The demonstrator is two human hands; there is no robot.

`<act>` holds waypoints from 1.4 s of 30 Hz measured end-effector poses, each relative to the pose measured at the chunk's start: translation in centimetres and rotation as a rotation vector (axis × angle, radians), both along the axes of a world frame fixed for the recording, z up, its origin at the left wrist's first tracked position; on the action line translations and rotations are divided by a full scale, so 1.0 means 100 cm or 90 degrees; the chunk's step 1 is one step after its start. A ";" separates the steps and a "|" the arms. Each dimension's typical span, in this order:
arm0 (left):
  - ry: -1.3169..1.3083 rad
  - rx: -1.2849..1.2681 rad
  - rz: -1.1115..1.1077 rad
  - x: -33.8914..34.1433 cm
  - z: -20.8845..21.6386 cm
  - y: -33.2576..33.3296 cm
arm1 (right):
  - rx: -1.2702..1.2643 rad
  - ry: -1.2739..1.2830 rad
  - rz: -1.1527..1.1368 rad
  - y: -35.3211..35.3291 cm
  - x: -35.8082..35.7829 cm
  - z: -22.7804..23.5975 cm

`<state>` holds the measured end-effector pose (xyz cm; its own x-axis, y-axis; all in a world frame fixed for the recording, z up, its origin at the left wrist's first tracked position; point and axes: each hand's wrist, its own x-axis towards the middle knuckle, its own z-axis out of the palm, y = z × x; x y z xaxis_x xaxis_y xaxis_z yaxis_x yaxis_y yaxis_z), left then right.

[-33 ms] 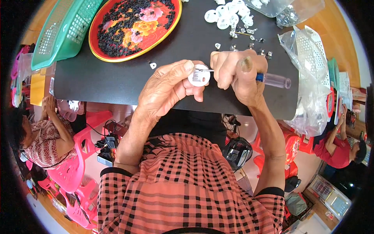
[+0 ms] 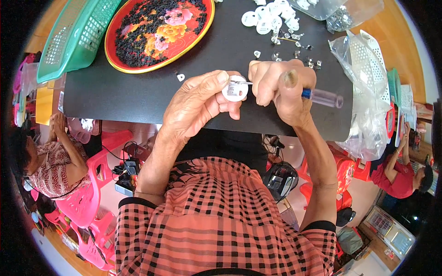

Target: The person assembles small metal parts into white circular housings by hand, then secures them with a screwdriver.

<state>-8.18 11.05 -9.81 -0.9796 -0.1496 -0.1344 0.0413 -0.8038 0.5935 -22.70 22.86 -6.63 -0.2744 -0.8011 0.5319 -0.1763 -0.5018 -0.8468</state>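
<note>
My left hand pinches a round white plastic piece between thumb and fingers above the near part of the black table. Slots and a small opening show in its face. My right hand is wrapped round a screwdriver with a clear handle and a blue collar. Its thin metal shaft points left, and its tip reaches the upper part of the white piece. The handle's rear end is blurred. Past my right hand lie several small metal parts and a heap of round white pieces.
A red flowered tray holds many small black parts. Beside it stands a green basket. Clear plastic bags hang over the table's right edge. One small white part lies near the tray. People sit at left and right.
The rear end of the screwdriver handle has shifted slightly downward and is now blurred. Both hands and the white piece stay almost where they were.
</note>
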 end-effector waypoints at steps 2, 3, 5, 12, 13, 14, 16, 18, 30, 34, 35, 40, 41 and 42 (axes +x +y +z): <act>0.003 0.003 0.002 0.000 -0.001 0.000 | -0.004 0.048 -0.008 0.002 0.002 0.000; 0.007 0.005 0.003 0.000 -0.001 0.000 | -0.004 0.048 -0.008 0.002 0.004 0.001; 0.003 0.012 -0.001 0.000 0.000 -0.001 | -0.047 0.095 -0.045 0.000 0.009 0.002; -0.005 0.041 -0.008 0.002 -0.001 -0.003 | -0.083 0.149 -0.050 -0.002 0.016 0.002; -0.001 0.043 -0.016 0.000 0.000 -0.003 | -0.078 0.154 -0.060 0.000 0.015 0.004; 0.009 0.041 -0.028 -0.002 0.001 -0.002 | -0.076 0.159 -0.067 0.003 0.015 0.005; 0.008 0.039 -0.012 0.001 -0.002 -0.002 | -0.058 0.091 -0.047 0.001 0.016 -0.002; -0.002 0.026 -0.003 0.002 0.000 -0.001 | -0.066 0.074 -0.052 0.000 0.019 -0.003; -0.051 -0.075 0.047 -0.001 0.005 0.008 | -0.013 0.396 -0.015 0.002 0.006 -0.002; -0.010 -0.052 0.038 0.000 0.002 0.006 | 0.017 0.017 -0.030 0.005 0.016 -0.011; -0.005 -0.049 0.030 -0.002 0.003 0.006 | 0.019 0.022 -0.039 0.008 0.017 -0.009; -0.006 0.005 0.028 -0.002 0.002 0.003 | 0.003 0.058 -0.069 0.005 0.019 -0.006; -0.006 0.006 0.029 -0.003 0.002 0.003 | -0.023 0.113 -0.070 0.004 0.018 -0.005; -0.006 0.009 0.037 -0.002 0.001 0.003 | -0.036 0.140 -0.068 0.002 0.018 -0.009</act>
